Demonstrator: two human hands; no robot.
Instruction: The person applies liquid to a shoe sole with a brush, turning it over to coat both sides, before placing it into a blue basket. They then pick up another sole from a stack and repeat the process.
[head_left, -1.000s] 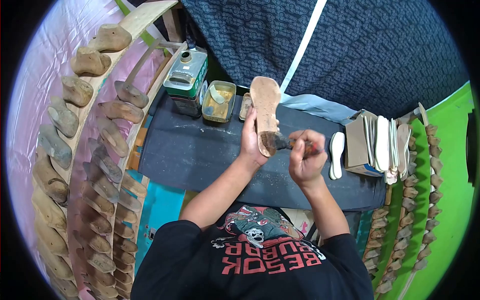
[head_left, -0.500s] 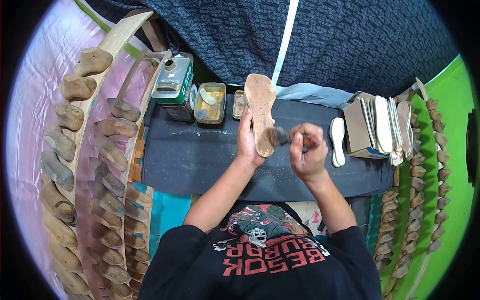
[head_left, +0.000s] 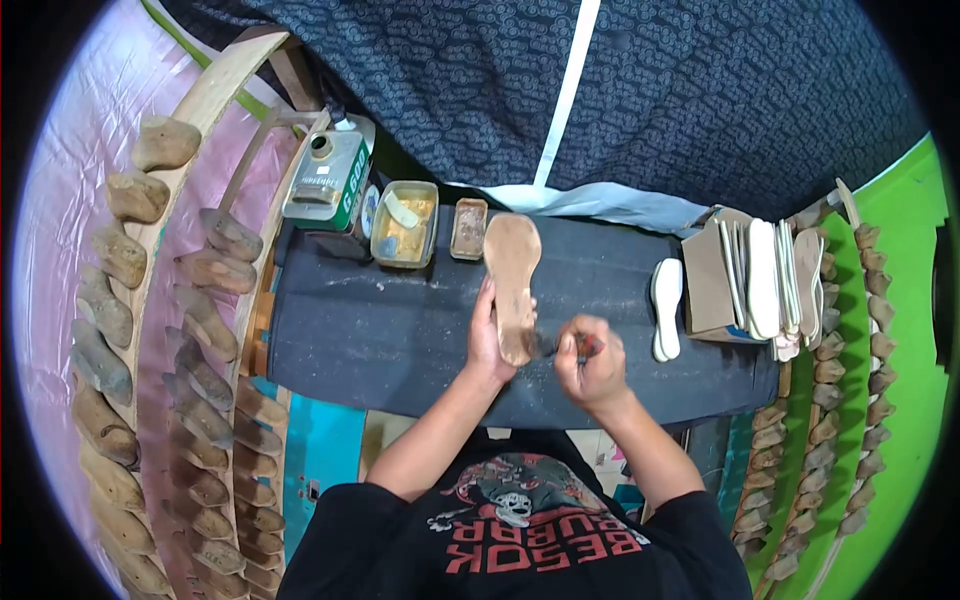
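Observation:
My left hand (head_left: 488, 340) grips a brown shoe insole (head_left: 512, 262) by its narrow heel end, with the broad toe part pointing away from me. The fingers wrap around the edges from below, so the insole's underside is hidden. Closed around a red handle, my right hand (head_left: 595, 368) holds a brush (head_left: 546, 345), which is smeared by motion. Its dark bristle end is at the right edge of the insole's heel; whether it touches cannot be made out. A pale pair of insoles (head_left: 667, 308) lies on the dark table to the right of my hands.
On the dark-covered table (head_left: 330, 340) stand a green-and-silver can (head_left: 330, 180), a tub (head_left: 430, 240) with yellowish residue and a pale scraper-like piece, and a smaller tray (head_left: 468, 228). A cardboard box (head_left: 708, 280) holds several insoles. Racks of wooden shoe lasts (head_left: 205, 370) flank both sides.
The whole table scene sits lower in view. The insole is less upright toward me, and the brush has shifted down along its heel edge. Both hands keep their holds.

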